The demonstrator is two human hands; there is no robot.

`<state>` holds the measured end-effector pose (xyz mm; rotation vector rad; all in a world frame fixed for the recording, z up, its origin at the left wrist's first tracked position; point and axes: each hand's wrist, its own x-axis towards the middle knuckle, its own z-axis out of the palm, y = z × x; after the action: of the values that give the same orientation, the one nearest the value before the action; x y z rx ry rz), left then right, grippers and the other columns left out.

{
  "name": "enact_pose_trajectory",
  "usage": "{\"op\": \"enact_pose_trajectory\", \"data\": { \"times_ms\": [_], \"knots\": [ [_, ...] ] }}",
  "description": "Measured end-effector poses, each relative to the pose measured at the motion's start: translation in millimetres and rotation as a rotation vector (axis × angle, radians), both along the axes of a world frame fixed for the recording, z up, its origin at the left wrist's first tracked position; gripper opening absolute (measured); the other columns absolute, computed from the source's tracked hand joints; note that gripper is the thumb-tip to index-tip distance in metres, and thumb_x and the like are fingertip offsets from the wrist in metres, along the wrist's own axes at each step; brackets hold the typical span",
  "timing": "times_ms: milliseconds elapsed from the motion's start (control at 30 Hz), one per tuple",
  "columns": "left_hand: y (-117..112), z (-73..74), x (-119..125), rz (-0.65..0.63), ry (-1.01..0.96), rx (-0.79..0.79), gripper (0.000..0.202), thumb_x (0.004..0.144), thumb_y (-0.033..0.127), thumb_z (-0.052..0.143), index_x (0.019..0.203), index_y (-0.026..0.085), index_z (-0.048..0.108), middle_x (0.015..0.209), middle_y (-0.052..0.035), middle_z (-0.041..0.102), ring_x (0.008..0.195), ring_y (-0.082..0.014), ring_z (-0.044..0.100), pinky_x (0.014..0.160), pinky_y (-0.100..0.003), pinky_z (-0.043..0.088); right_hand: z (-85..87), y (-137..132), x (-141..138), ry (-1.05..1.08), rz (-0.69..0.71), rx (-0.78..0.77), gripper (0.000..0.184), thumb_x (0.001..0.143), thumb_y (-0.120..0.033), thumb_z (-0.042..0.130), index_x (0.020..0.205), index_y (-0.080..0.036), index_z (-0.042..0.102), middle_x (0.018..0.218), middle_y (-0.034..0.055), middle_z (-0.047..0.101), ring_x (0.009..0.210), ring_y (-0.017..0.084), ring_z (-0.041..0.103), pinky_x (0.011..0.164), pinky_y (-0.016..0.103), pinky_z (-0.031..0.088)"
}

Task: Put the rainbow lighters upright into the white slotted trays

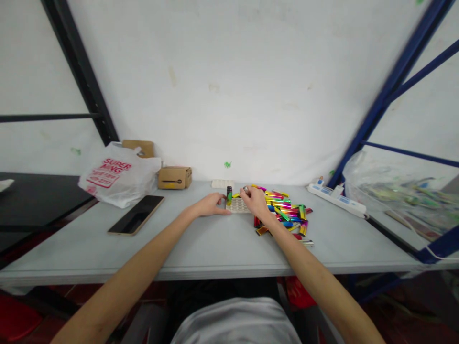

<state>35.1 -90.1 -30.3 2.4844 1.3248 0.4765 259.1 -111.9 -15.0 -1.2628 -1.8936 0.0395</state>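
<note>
A white tray with rows of small compartments (238, 206) lies on the grey table between my hands. One green and yellow lighter with a dark top (229, 196) stands upright at its left end. My left hand (211, 205) is curved around that end, thumb at the front corner and fingers farther back, gripping the tray. Over the tray's right rear part, my right hand (254, 201) pinches a lighter whose metal top (245, 189) shows at the fingertips; its body is mostly hidden. Beside and partly behind this hand lies a loose pile of shiny multicoloured lighters (287, 212).
Another white tray (223, 183) lies by the wall. To the left are a black-screened phone (136, 215), a white plastic bag (120, 174) and a cardboard box (175, 177). A power strip (337, 198) and a clear bag (398, 191) are on the right.
</note>
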Motion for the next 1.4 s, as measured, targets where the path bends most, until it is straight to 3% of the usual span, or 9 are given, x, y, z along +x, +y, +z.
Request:
{"op": "enact_pose_trajectory", "data": {
  "times_ms": [133,367,533,633,733,867,1067,1200,1400],
  "knots": [
    [-0.4,-0.2,-0.7,-0.009,-0.006,0.006,0.072,0.065,0.077,0.066,0.104,0.015,0.064,0.084,-0.0032,0.06,0.071,-0.0193,0.053,0.061,-0.028,0.035,-0.1,-1.5,-1.2,-0.055,-0.009,0.022,0.041,0.095,-0.046,0.046,0.063,-0.02,0.05,0.055,-0.0021,0.048,0.054,0.013,0.043,0.057,0.025,0.024],
    [-1.2,0.9,-0.3,-0.008,-0.008,0.005,0.072,0.066,0.076,0.066,0.105,0.016,0.064,0.082,-0.0023,0.059,0.07,-0.0188,0.052,0.061,-0.027,0.035,1.4,-3.4,-1.3,-0.113,-0.009,0.008,0.029,0.09,-0.03,0.048,0.063,-0.02,0.052,0.055,-0.0021,0.051,0.053,0.012,0.042,0.057,0.026,0.024],
    [-0.3,0.4,0.1,-0.013,-0.003,0.009,0.073,0.065,0.076,0.067,0.105,0.015,0.064,0.083,-0.003,0.059,0.071,-0.0199,0.052,0.061,-0.028,0.035,-0.9,-2.8,-1.9,-0.093,0.014,0.025,0.029,0.094,-0.035,0.048,0.07,-0.02,0.053,0.057,-0.0023,0.051,0.055,0.014,0.045,0.059,0.026,0.027],
    [0.7,-0.6,-0.3,-0.017,0.001,0.017,0.072,0.066,0.076,0.066,0.104,0.016,0.064,0.081,-0.0024,0.058,0.07,-0.0194,0.051,0.061,-0.028,0.035,-3.6,-2.0,-3.6,-0.055,0.072,0.032,0.028,0.098,-0.041,0.046,0.082,-0.02,0.055,0.066,-0.0011,0.055,0.063,0.016,0.05,0.062,0.025,0.031],
    [0.8,-0.8,-0.5,-0.023,0.004,0.036,0.071,0.066,0.077,0.065,0.103,0.016,0.064,0.081,-0.0022,0.058,0.07,-0.0189,0.05,0.061,-0.028,0.035,-6.6,-0.8,-5.4,-0.055,0.158,0.035,0.026,0.102,-0.037,0.041,0.091,-0.019,0.055,0.081,0.0033,0.06,0.077,0.017,0.055,0.071,0.025,0.038],
    [-0.5,0.3,-0.2,-0.027,0.013,0.029,0.071,0.068,0.076,0.065,0.104,0.015,0.064,0.082,-0.0024,0.058,0.07,-0.0188,0.05,0.062,-0.028,0.035,-9.0,0.2,-6.1,-0.1,0.197,0.073,0.029,0.103,-0.037,0.043,0.088,-0.017,0.059,0.094,0.0085,0.061,0.092,0.019,0.056,0.083,0.027,0.04],
    [-0.3,-1.2,-0.5,-0.007,0.007,0.021,0.073,0.066,0.078,0.066,0.103,0.015,0.064,0.082,-0.0025,0.058,0.071,-0.0189,0.051,0.061,-0.028,0.035,-3.6,-4.5,-7.9,-0.135,0.146,-0.064,0.036,0.101,-0.044,0.048,0.081,-0.018,0.06,0.07,0.0018,0.063,0.063,0.015,0.055,0.063,0.025,0.034],
    [0.6,-2.4,-0.6,-0.008,0.0,0.035,0.072,0.066,0.077,0.067,0.104,0.016,0.065,0.081,-0.0021,0.059,0.07,-0.0186,0.051,0.062,-0.028,0.035,-2.3,-7.3,-10.4,-0.126,0.193,-0.118,0.031,0.102,-0.038,0.05,0.084,-0.016,0.061,0.074,0.0038,0.07,0.066,0.015,0.062,0.063,0.024,0.036],
    [-0.5,-1.5,-0.4,-0.021,0.003,0.038,0.069,0.068,0.076,0.066,0.103,0.016,0.066,0.082,-0.0028,0.06,0.071,-0.0192,0.052,0.062,-0.028,0.035,-4.7,-3.0,-9.3,-0.318,0.244,-0.131,0.025,0.102,-0.035,0.052,0.095,-0.014,0.063,0.086,0.0095,0.073,0.08,0.019,0.068,0.072,0.026,0.042]
  ]
}}
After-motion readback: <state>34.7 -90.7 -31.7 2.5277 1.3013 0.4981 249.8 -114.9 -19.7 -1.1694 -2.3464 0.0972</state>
